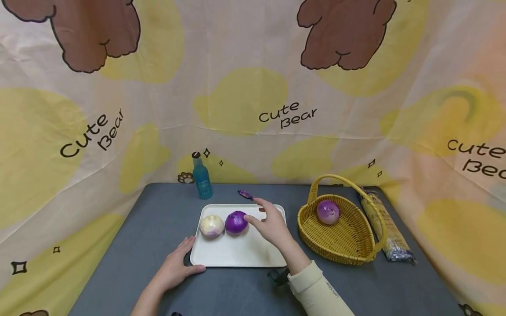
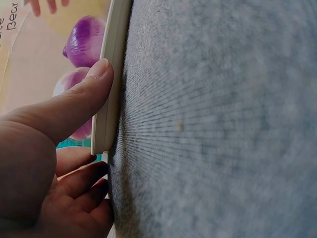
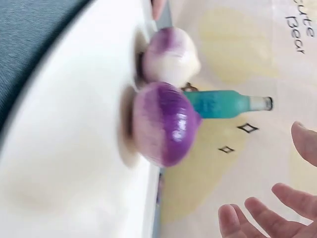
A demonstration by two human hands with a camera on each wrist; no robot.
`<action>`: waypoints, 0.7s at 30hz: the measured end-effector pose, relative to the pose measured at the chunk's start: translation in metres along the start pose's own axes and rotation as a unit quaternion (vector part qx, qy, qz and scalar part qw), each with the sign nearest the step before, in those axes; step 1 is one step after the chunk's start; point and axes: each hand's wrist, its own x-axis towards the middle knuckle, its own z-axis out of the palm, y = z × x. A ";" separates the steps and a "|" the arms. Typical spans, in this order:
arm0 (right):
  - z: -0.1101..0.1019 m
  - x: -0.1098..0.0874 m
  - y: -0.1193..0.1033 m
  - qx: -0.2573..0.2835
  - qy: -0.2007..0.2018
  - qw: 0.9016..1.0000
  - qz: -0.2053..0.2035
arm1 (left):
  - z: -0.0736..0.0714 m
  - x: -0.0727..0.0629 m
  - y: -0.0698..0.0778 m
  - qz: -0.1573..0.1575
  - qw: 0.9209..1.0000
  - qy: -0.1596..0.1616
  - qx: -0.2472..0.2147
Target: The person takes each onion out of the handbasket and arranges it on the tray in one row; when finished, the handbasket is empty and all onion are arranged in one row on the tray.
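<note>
A white tray [image 1: 245, 254] lies on the table with two purple-and-white onions on it. The paler onion [image 1: 211, 226] sits at the left, beside the deeper purple onion [image 1: 236, 222]. My left hand [image 1: 176, 266] holds the tray's near left corner, thumb along the front edge and fingers at the left side. Over the tray's right part my right hand [image 1: 272, 224] hovers with thumb and fingers spread, its thumb overlapping the purple onion's edge in the head view. The right wrist view shows a gap between these fingers [image 3: 292, 198] and the purple onion [image 3: 166, 124].
To the right stands a yellow wicker basket [image 1: 336, 250] with a tall handle, holding another purple onion [image 1: 328, 212]. A long plastic-wrapped package [image 1: 389, 228] lies beyond it. Behind the tray are a blue bottle [image 1: 203, 180] and a small purple wrapped item [image 1: 246, 194].
</note>
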 end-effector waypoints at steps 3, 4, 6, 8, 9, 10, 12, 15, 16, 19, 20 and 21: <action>-0.010 -0.003 -0.004 0.002 0.012 1.000 -0.001 | 0.000 0.001 0.000 0.007 1.000 0.001 -0.001; -0.012 -0.004 -0.005 0.004 0.013 1.000 0.000 | 0.000 0.001 0.000 0.009 1.000 0.001 0.000; -0.017 -0.007 -0.007 0.003 0.016 1.000 0.000 | 0.000 0.001 -0.001 0.011 1.000 0.002 0.002; -0.020 -0.010 -0.009 0.005 0.018 1.000 -0.004 | -0.001 0.000 -0.001 0.011 1.000 0.003 0.004; -0.022 -0.011 -0.010 0.006 0.019 1.000 -0.007 | -0.001 -0.001 -0.001 0.011 1.000 0.003 0.004; -0.023 -0.012 -0.010 0.006 0.022 1.000 -0.009 | -0.002 -0.001 -0.001 0.011 1.000 0.004 0.004; -0.026 -0.015 -0.010 0.009 0.028 0.999 -0.015 | -0.002 -0.002 0.000 0.010 1.000 0.004 0.004; -0.031 -0.020 -0.009 0.013 0.040 0.999 -0.023 | -0.002 -0.002 0.000 0.010 1.000 0.003 0.005; -0.034 -0.021 -0.008 0.014 0.044 0.999 -0.024 | -0.002 -0.002 0.000 0.011 1.000 0.003 0.005; -0.041 -0.026 -0.004 0.018 0.060 0.998 -0.031 | -0.002 -0.002 0.000 0.016 1.000 0.004 0.004; -0.045 -0.028 -0.003 0.020 0.064 0.997 -0.029 | -0.001 -0.002 0.000 0.017 1.000 0.004 0.002; -0.048 -0.029 -0.002 0.022 0.069 0.997 -0.028 | -0.001 -0.001 0.000 0.019 1.000 0.005 0.002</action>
